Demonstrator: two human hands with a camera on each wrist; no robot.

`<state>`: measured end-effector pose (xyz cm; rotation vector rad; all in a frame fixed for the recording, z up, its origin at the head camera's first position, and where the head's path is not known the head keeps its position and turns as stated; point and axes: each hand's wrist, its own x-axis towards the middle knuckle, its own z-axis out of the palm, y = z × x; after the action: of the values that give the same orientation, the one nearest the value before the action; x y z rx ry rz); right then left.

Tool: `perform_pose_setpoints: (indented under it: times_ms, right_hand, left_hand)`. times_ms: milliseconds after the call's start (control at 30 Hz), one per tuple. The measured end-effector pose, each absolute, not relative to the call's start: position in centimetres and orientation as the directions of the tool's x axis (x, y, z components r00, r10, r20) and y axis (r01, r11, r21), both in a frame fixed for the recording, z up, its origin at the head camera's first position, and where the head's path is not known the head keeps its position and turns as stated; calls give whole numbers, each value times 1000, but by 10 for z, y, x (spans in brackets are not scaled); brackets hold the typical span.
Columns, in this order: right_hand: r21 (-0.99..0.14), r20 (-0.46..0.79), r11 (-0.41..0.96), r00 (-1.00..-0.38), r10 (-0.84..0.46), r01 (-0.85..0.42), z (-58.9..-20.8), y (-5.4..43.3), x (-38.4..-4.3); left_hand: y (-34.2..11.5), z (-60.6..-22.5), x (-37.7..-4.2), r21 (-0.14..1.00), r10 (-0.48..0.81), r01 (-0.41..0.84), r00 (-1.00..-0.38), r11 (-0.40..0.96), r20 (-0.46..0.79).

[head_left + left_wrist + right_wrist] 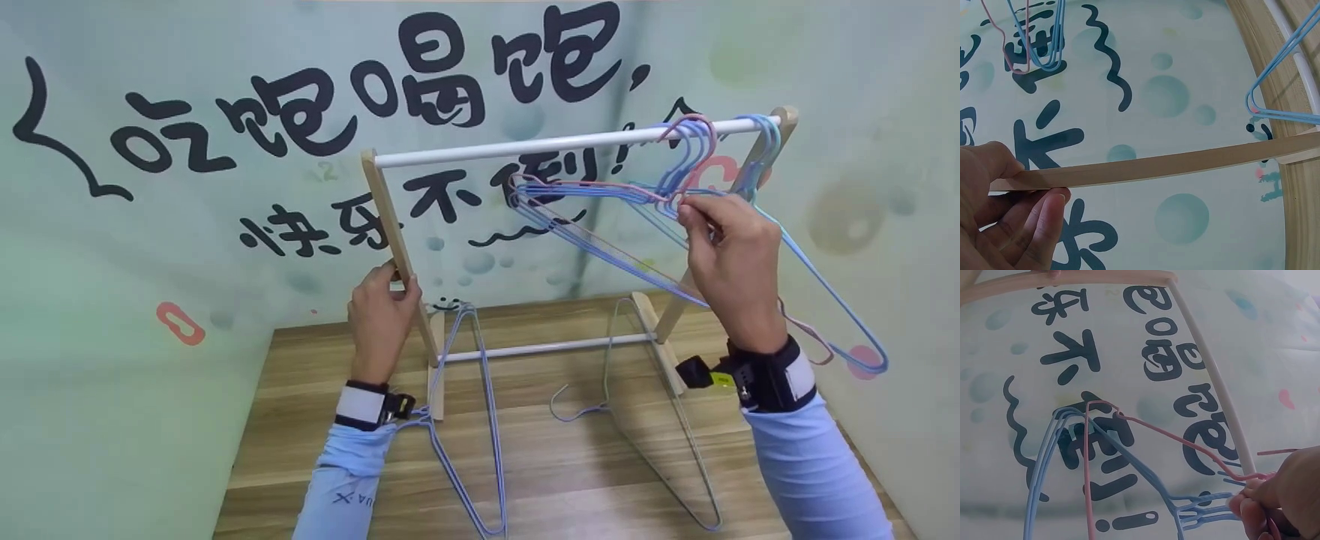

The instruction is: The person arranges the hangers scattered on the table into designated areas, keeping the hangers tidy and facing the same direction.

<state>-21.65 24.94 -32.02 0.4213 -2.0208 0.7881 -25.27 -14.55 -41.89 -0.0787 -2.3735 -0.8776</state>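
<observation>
My right hand (735, 255) pinches a pink clothes hanger (1168, 436) just under its hook, which loops over the rack's white top rail (525, 146). Several blue hangers (592, 193) hang from that rail close beside the pink one, and bluish-green hangers (772, 139) hang at its right end. On the other side, my left hand (382, 319) grips the rack's left wooden post (395, 225) between thumb and fingers. The left wrist view shows the thumb above the post and the fingers below it.
Blue hangers (491, 375) lean on the white lower bar (540, 347) at the left. A greenish hanger (697, 442) leans there at the right, its hook towards the middle. The rack stands on a wood-grain surface (540, 480), with a printed wall (187, 247) behind.
</observation>
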Motion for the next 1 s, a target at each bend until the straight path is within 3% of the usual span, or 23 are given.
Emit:
perform_pose_setpoints:
  times_ms: [733, 1000]
  right_hand:
    - [-364, 854, 733, -520, 18, -574, -316, 241, -234]
    - [-370, 838, 740, -546, 4, -561, -326, 239, -238]
  left_hand:
    - [-145, -417, -252, 596, -141, 267, -824, 757, 548]
    - [-146, -418, -250, 606, -148, 260, -829, 751, 539]
